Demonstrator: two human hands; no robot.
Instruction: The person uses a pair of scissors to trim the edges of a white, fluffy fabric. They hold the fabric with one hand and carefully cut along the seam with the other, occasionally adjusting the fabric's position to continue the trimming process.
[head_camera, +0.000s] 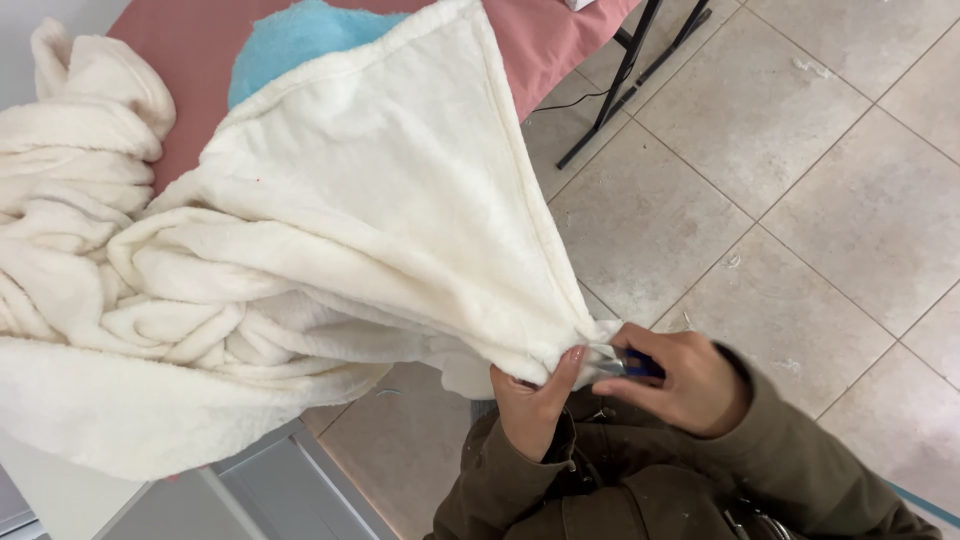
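one cream blanket (350, 200), one blue towel (290, 40), two hands (530, 400)

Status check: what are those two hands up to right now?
Left hand pinching cream blanket corner. Right hand gripping small blue-handled tool at that corner. Nothing in the way.

A pink padded board (200, 50) lies at eleven o'clock of the view, and a light blue fluffy cloth (290, 40) rests on it near twelve o'clock. Black metal legs (625, 75) stand at one o'clock, crossing each other, and a thin dark cable (570, 100) runs on the floor just beside them. The floor (830, 180) is of large beige tiles with small white fluff bits, from one to four o'clock. A grey flat surface (250, 490) shows at seven o'clock.
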